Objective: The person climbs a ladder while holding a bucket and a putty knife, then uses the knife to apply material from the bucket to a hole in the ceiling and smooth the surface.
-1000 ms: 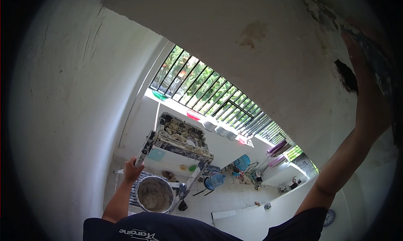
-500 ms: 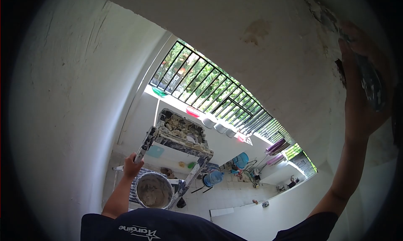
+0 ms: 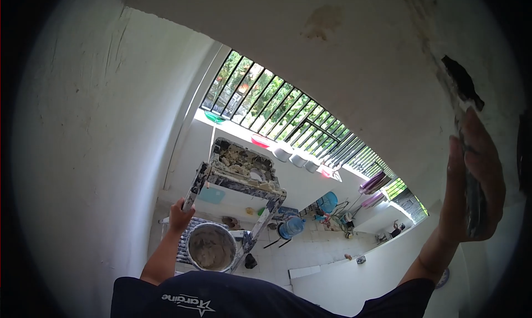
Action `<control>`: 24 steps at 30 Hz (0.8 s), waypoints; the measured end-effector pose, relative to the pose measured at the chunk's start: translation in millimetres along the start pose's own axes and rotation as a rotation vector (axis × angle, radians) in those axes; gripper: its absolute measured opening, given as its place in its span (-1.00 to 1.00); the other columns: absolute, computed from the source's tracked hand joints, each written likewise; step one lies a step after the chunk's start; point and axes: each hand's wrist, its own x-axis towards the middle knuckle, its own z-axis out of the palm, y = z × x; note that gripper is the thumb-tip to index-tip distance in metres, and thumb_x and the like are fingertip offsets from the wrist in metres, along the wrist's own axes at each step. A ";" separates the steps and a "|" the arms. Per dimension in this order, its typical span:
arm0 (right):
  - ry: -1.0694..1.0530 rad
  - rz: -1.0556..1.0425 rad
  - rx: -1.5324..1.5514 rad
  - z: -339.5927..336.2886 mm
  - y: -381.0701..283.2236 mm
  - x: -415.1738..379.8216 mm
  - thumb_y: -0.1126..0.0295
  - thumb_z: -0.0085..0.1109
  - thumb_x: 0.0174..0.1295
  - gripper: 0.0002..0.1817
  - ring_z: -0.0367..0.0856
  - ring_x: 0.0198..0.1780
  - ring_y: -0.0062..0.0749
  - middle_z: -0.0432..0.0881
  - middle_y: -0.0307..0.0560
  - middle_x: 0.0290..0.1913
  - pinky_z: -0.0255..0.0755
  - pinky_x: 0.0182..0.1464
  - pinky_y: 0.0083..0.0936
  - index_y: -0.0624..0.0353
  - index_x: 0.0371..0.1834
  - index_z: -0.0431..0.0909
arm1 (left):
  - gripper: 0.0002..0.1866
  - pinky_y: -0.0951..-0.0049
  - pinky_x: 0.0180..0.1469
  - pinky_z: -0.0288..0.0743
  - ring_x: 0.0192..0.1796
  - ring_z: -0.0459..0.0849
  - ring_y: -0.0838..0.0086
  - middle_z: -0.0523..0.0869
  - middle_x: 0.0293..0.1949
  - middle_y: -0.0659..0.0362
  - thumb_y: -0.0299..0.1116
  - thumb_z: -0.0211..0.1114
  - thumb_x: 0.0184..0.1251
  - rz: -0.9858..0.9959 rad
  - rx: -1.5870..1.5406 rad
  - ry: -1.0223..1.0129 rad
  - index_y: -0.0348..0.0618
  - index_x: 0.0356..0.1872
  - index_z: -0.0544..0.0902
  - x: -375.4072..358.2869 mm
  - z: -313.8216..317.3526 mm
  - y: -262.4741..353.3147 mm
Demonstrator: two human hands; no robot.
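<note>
My left hand (image 3: 180, 215) is closed around the splattered side rail of a stepladder (image 3: 198, 187). Raised at the right, my right hand (image 3: 490, 163) holds a narrow grey scraper (image 3: 474, 207) lying along the palm; its blade is partly hidden by the fingers. The fingertips are close below a dark hole (image 3: 463, 82) in the joint between white wall surfaces. Below my left hand, a round bucket (image 3: 191, 250) contains grey-brown mortar (image 3: 213, 248) and sits on the ladder's step. Crusted rubble fills the ladder's top tray (image 3: 244, 179).
A barred railing (image 3: 288, 113) runs behind a ledge with a green basin (image 3: 214, 117), a red basin (image 3: 260, 141) and grey pots (image 3: 282, 153). On the tiled floor stands a blue water jug (image 3: 292, 227). A white wall (image 3: 83, 151) rises close on the left.
My right hand has moved down with the scraper, uncovering the dark hole above it. My left hand still grips the ladder. The whole view has shifted slightly.
</note>
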 end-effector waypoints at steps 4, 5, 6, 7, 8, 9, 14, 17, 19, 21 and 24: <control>-0.156 0.164 0.468 8.8 -46.4 -76.4 0.71 0.43 0.09 -0.68 0.76 0.02 0.14 0.71 0.22 -0.13 0.75 0.04 -0.08 0.23 -0.16 0.52 | -0.68 0.19 -0.35 0.54 -0.47 0.73 0.12 0.64 -0.56 -0.09 -0.18 0.40 0.23 0.018 0.010 -0.012 -0.29 -0.32 0.62 -0.5 -1.8 3.6; -0.112 0.260 0.597 21.1 -63.2 -103.2 0.67 0.48 0.03 -0.65 0.77 -0.01 0.10 0.71 0.18 -0.16 0.76 -0.01 -0.07 0.22 -0.17 0.53 | -0.67 0.18 -0.33 0.55 -0.43 0.75 0.05 0.66 -0.54 -0.11 -0.17 0.41 0.22 0.013 0.011 -0.011 -0.30 -0.29 0.64 -0.2 -1.5 2.0; 0.008 0.472 0.665 43.2 -95.4 -128.7 0.60 0.52 0.02 -0.66 0.76 -0.05 0.02 0.71 0.13 -0.18 0.73 -0.03 -0.16 0.20 -0.20 0.52 | -0.67 0.15 -0.31 0.56 -0.37 0.76 -0.03 0.68 -0.51 -0.13 -0.18 0.41 0.22 0.029 0.032 -0.002 -0.30 -0.27 0.64 -0.4 -0.9 -0.7; 0.041 0.676 0.592 64.3 -122.0 -141.2 0.44 0.65 -0.02 -0.66 0.81 -0.14 -0.12 0.76 -0.02 -0.20 0.73 -0.05 -0.21 0.11 -0.25 0.64 | -0.67 0.14 -0.30 0.57 -0.34 0.76 -0.06 0.68 -0.49 -0.14 -0.18 0.41 0.23 -0.008 0.029 -0.020 -0.30 -0.27 0.64 1.8 -2.6 4.4; -0.054 0.652 0.469 88.2 -131.9 -154.3 0.33 0.68 -0.03 -0.66 0.72 -0.26 -0.29 0.71 -0.12 -0.26 0.61 -0.10 -0.37 0.12 -0.24 0.70 | -0.67 0.13 -0.29 0.57 -0.31 0.77 -0.09 0.69 -0.48 -0.15 -0.18 0.41 0.23 -0.038 0.018 -0.035 -0.30 -0.27 0.64 -0.5 -2.9 7.7; -0.181 0.851 0.462 108.5 -151.8 -173.6 0.29 0.69 -0.02 -0.64 0.63 -0.33 -0.40 0.66 -0.14 -0.30 0.51 -0.18 -0.53 0.14 -0.21 0.75 | -0.67 0.15 -0.30 0.56 -0.34 0.76 -0.05 0.69 -0.49 -0.14 -0.18 0.41 0.24 -0.030 0.020 -0.030 -0.30 -0.27 0.64 -5.3 -3.4 5.2; -0.491 1.536 0.789 189.6 -207.9 -239.4 0.20 0.47 0.29 -0.71 0.58 -0.44 -0.59 0.71 -0.15 -0.45 0.43 -0.33 -0.61 0.24 -0.27 0.74 | -0.67 0.21 -0.35 0.53 -0.47 0.71 0.22 0.66 -0.55 -0.04 -0.17 0.40 0.27 0.002 0.022 -0.028 -0.30 -0.32 0.62 0.2 -0.2 2.4; -0.041 1.859 0.837 206.2 -214.3 -269.3 0.21 0.43 0.33 -0.73 0.50 -0.51 -0.60 0.62 -0.23 -0.51 0.38 -0.38 -0.58 0.24 -0.25 0.72 | -0.67 0.25 -0.37 0.50 -0.50 0.63 0.37 0.64 -0.58 0.03 -0.17 0.39 0.28 -0.008 0.003 -0.052 -0.29 -0.33 0.61 0.5 -1.1 4.7; 0.443 2.000 0.953 214.2 -208.9 -268.3 0.21 0.42 0.34 -0.74 0.38 -0.56 -0.63 0.54 -0.34 -0.53 0.31 -0.46 -0.60 0.21 -0.21 0.70 | -0.67 0.25 -0.37 0.49 -0.50 0.62 0.39 0.64 -0.57 0.03 -0.17 0.39 0.28 0.010 -0.011 -0.039 -0.29 -0.33 0.60 1.5 1.1 -1.5; 0.842 2.049 1.172 223.8 -203.6 -279.1 0.24 0.36 0.35 -0.75 0.53 -0.55 -0.54 0.58 -0.32 -0.48 0.33 -0.48 -0.64 0.15 -0.06 0.64 | -0.68 0.27 -0.36 0.48 -0.48 0.59 0.45 0.64 -0.57 0.05 -0.18 0.39 0.30 0.053 -0.022 -0.031 -0.29 -0.34 0.59 1.6 1.7 -2.3; 0.858 2.074 1.389 237.2 -205.5 -265.0 0.31 0.30 0.39 -0.77 0.77 -0.37 -0.37 0.71 -0.14 -0.40 0.39 -0.45 -0.63 0.15 -0.01 0.57 | -0.69 0.28 -0.35 0.49 -0.46 0.57 0.50 0.65 -0.55 0.06 -0.20 0.38 0.31 -0.052 -0.008 -0.070 -0.29 -0.34 0.60 1.1 1.1 -2.6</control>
